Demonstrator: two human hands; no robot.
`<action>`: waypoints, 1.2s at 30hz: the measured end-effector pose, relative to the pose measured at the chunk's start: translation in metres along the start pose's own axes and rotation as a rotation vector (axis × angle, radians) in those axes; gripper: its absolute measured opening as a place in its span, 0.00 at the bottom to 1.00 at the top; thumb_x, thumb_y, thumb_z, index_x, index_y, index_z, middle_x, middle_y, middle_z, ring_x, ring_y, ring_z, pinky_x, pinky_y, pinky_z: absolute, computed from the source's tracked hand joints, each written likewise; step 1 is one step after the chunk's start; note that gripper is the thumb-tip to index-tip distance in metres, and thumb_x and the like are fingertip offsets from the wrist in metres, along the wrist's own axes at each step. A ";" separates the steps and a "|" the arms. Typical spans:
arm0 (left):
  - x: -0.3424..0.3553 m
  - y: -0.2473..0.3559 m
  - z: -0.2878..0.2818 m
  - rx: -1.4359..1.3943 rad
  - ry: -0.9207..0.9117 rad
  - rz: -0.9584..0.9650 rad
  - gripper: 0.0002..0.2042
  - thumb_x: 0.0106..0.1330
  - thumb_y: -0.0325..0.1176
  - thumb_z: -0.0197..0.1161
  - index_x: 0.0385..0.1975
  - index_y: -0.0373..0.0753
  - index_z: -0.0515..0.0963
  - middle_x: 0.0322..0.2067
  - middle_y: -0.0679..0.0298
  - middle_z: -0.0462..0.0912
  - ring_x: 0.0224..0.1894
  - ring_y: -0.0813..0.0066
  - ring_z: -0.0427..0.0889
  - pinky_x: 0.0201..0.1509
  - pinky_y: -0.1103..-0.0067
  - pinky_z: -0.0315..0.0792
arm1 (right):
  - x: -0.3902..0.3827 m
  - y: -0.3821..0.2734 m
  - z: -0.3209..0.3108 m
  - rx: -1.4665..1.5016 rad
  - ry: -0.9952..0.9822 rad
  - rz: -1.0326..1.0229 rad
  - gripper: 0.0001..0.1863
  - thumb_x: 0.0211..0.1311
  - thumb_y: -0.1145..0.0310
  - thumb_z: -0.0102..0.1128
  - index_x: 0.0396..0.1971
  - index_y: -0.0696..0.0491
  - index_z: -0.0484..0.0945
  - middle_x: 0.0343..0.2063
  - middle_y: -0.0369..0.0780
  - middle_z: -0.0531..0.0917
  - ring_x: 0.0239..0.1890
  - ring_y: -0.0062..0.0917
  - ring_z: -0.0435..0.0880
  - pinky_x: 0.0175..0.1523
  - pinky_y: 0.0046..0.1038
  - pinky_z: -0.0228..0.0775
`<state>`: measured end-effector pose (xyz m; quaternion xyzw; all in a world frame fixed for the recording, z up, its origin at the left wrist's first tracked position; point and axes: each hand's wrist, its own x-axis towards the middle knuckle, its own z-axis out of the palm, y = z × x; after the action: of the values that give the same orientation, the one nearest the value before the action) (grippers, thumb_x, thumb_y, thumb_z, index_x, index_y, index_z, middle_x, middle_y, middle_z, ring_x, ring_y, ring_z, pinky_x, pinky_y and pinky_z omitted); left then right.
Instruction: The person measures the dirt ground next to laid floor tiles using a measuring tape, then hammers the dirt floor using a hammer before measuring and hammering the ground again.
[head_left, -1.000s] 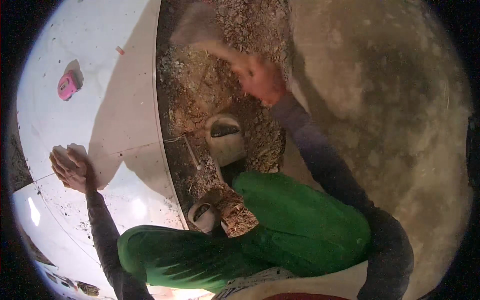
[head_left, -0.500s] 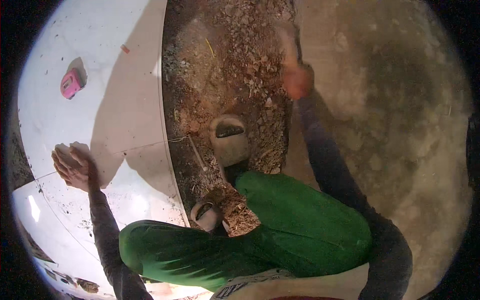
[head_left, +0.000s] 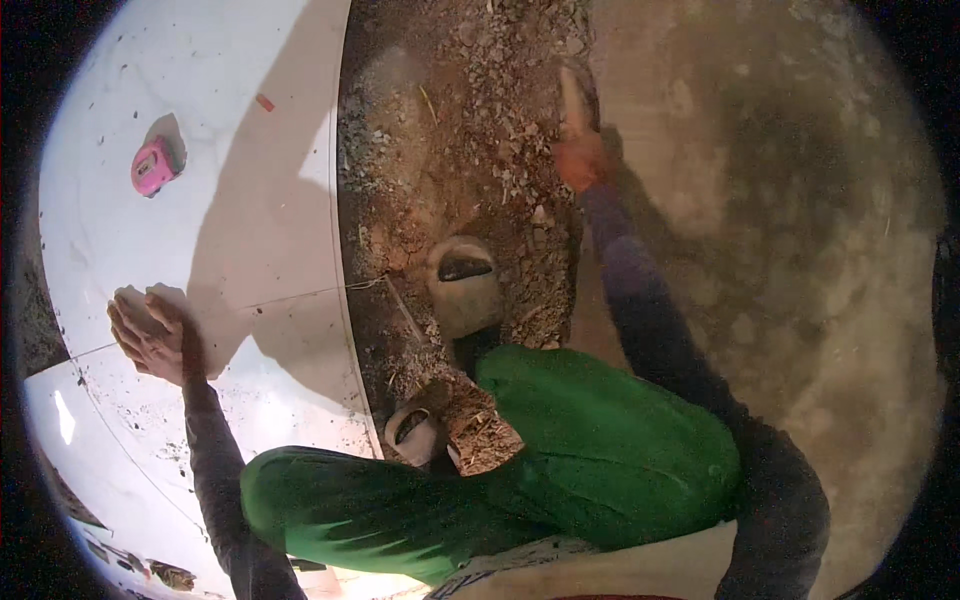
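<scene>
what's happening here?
A person in green trousers is crouched over a strip of loose rubble between a white tiled surface and bare concrete. Their right hand grips a pale-handled tool at the rubble's concrete-side edge; its head is too blurred to identify. Their left hand rests on the white surface, where a pink tape measure lies farther up, untouched.

Left hand [head_left: 152, 340] palm-down, right hand [head_left: 580, 162] curled, right arm [head_left: 655, 320] outstretched.
</scene>
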<state>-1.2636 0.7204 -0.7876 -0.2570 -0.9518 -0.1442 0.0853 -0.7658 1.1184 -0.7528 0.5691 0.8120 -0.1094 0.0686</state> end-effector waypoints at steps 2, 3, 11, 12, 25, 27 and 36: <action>-0.003 -0.010 -0.002 0.037 0.003 0.020 0.36 0.72 0.67 0.42 0.73 0.51 0.62 0.73 0.65 0.62 0.74 0.62 0.59 0.73 0.52 0.53 | -0.010 -0.051 -0.007 0.040 -0.081 0.367 0.23 0.71 0.52 0.58 0.37 0.62 0.82 0.20 0.46 0.79 0.20 0.34 0.77 0.29 0.39 0.72; 0.002 -0.013 -0.002 0.054 0.002 0.047 0.36 0.72 0.67 0.42 0.73 0.51 0.63 0.73 0.65 0.62 0.74 0.62 0.59 0.73 0.52 0.54 | -0.017 -0.073 -0.004 0.072 0.046 0.253 0.25 0.70 0.50 0.59 0.42 0.61 0.80 0.21 0.47 0.79 0.21 0.34 0.78 0.29 0.41 0.71; 0.001 -0.008 -0.001 0.085 0.052 0.028 0.34 0.73 0.66 0.41 0.71 0.51 0.65 0.70 0.66 0.66 0.72 0.61 0.63 0.72 0.55 0.58 | -0.095 -0.101 -0.015 0.599 0.198 -0.090 0.27 0.75 0.42 0.49 0.41 0.56 0.76 0.20 0.37 0.73 0.21 0.22 0.72 0.25 0.34 0.57; 0.003 -0.010 0.000 0.083 0.072 0.051 0.34 0.73 0.66 0.41 0.71 0.52 0.66 0.70 0.66 0.66 0.72 0.61 0.64 0.72 0.55 0.58 | -0.100 -0.088 -0.025 0.537 0.067 -0.022 0.27 0.75 0.43 0.50 0.39 0.56 0.75 0.21 0.36 0.71 0.23 0.21 0.70 0.25 0.34 0.57; -0.002 -0.009 0.005 0.084 0.036 0.055 0.33 0.72 0.67 0.41 0.68 0.53 0.69 0.68 0.62 0.69 0.70 0.57 0.66 0.73 0.58 0.59 | -0.133 -0.031 -0.032 0.538 0.033 0.150 0.23 0.74 0.55 0.57 0.54 0.60 0.76 0.24 0.42 0.77 0.22 0.24 0.75 0.31 0.33 0.74; 0.001 -0.006 0.004 0.058 0.051 0.092 0.33 0.73 0.67 0.42 0.68 0.53 0.69 0.68 0.61 0.69 0.70 0.57 0.66 0.73 0.58 0.59 | -0.138 -0.039 -0.018 0.305 0.090 0.151 0.21 0.74 0.54 0.58 0.51 0.58 0.77 0.19 0.41 0.74 0.19 0.26 0.73 0.26 0.34 0.70; -0.004 -0.007 0.006 -0.009 0.084 0.119 0.32 0.74 0.63 0.45 0.70 0.51 0.66 0.70 0.62 0.67 0.71 0.57 0.64 0.74 0.59 0.57 | -0.120 0.019 -0.021 0.264 0.021 0.256 0.25 0.74 0.47 0.54 0.33 0.57 0.77 0.13 0.39 0.72 0.13 0.25 0.69 0.19 0.35 0.61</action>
<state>-1.2647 0.7145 -0.7956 -0.3073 -0.9297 -0.1536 0.1325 -0.7069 1.0208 -0.7057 0.6728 0.7124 -0.1995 -0.0016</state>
